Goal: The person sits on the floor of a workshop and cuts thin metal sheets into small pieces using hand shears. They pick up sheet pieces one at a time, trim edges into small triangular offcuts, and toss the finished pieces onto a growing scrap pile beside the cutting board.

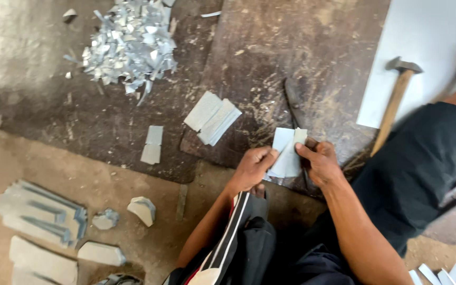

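Observation:
My left hand (253, 168) and my right hand (320, 162) both grip a small pale sheet-metal piece (287, 153) held between them, just above a dark worn wooden board (291, 58). A dark metal tool (293, 103), probably snips, lies on the board just beyond the piece and runs under my right hand. Two cut metal rectangles (212, 117) lie on the board's left edge, and another (152, 144) lies on the floor beside them.
A hammer (397, 97) with a wooden handle rests on a white sheet (428, 42) at the right. A heap of metal scraps (130, 45) lies at the back. Stacked metal pieces (40, 214) sit at the left, and white strips (444, 272) at bottom right.

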The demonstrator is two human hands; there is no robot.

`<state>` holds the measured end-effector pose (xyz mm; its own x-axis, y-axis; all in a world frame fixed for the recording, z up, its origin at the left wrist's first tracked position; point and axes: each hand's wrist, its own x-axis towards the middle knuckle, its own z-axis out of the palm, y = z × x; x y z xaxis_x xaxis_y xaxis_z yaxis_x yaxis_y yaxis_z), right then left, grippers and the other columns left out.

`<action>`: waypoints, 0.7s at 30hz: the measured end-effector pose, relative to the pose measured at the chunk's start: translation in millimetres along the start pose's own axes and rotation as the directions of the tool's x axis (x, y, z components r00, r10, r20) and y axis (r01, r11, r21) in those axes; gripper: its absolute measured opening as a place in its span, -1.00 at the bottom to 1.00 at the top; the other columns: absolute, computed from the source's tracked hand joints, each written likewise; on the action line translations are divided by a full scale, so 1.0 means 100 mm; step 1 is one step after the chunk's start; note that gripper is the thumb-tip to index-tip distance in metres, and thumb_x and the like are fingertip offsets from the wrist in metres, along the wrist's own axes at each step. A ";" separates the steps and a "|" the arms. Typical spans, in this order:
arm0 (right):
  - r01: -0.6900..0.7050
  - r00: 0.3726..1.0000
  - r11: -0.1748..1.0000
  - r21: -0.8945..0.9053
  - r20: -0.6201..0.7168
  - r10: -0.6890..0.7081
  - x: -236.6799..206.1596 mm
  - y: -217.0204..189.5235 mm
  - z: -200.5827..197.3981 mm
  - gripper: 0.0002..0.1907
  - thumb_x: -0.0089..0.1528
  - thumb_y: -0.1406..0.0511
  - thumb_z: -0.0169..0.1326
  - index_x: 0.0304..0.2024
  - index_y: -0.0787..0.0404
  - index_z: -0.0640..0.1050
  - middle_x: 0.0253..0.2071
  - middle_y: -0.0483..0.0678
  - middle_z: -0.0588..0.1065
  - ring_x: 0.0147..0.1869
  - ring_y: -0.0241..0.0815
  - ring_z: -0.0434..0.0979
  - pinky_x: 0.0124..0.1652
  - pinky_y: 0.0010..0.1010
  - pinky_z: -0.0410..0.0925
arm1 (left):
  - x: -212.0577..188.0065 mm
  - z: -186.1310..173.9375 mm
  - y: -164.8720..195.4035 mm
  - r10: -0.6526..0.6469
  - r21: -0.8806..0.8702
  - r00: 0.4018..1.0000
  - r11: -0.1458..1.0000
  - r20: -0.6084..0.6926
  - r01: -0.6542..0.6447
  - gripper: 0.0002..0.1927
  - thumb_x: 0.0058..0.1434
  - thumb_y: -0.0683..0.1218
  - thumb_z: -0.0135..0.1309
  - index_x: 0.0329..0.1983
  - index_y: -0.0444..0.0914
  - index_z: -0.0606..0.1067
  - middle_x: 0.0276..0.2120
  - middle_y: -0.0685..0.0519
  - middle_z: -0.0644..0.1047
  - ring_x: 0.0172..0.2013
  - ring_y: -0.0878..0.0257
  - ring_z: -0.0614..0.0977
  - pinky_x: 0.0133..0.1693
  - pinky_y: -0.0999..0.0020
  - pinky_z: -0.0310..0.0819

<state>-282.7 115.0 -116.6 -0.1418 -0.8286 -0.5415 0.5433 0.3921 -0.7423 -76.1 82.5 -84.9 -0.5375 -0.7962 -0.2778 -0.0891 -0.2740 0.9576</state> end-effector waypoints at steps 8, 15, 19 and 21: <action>-0.047 0.996 0.998 -0.042 0.072 0.050 0.03 0.14 -0.03 -0.77 0.19 0.43 0.22 -0.11 0.44 0.61 -0.21 0.03 0.62 -0.24 -0.23 0.63 -0.23 -0.36 0.52 | 0.10 -0.05 -0.07 -0.011 0.074 0.992 0.997 -0.129 0.020 -0.62 0.47 0.07 -0.08 -0.22 -0.33 0.54 -0.54 0.15 0.50 -0.53 0.44 0.51 -0.51 0.38 0.44; -0.061 0.998 0.994 -0.094 0.018 0.063 0.09 0.26 -0.11 -0.75 0.23 0.45 0.20 -0.06 0.47 0.61 -0.22 0.03 0.61 -0.27 -0.23 0.59 -0.27 -0.38 0.49 | 0.18 -0.35 -0.17 -0.214 -0.028 0.969 0.977 -0.122 0.212 -0.63 0.41 0.04 -0.12 -0.15 -0.28 0.62 -0.48 -0.01 0.62 -0.54 0.27 0.64 -0.49 0.36 0.51; -0.005 1.000 1.000 -0.006 -0.015 0.005 0.09 0.26 -0.16 -0.74 0.21 0.50 0.19 -0.05 0.49 0.60 -0.14 0.02 0.62 -0.17 -0.26 0.63 -0.16 -0.46 0.50 | 0.40 -1.36 -0.07 0.424 0.758 0.705 0.604 -0.569 0.248 -0.71 0.24 -0.02 0.23 0.00 -0.16 0.56 -0.13 -0.12 0.63 -0.12 -0.09 0.64 -0.13 0.03 0.53; -0.011 0.999 1.000 0.009 -0.050 0.011 0.11 0.27 -0.14 -0.75 0.22 0.50 0.19 -0.05 0.50 0.59 -0.14 0.03 0.61 -0.19 -0.24 0.61 -0.18 -0.43 0.51 | 0.42 -1.70 -0.03 0.334 0.775 0.707 0.378 -0.624 0.506 -0.53 0.12 -0.03 0.31 0.11 -0.15 0.51 0.03 -0.13 0.53 0.10 -0.15 0.49 0.08 -0.04 0.40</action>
<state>-281.1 121.9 -147.6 -0.1769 -0.8033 -0.5687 0.5521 0.3974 -0.7330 44.0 -41.7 -112.2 0.1139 -0.9906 0.0755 -0.9556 -0.0884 0.2811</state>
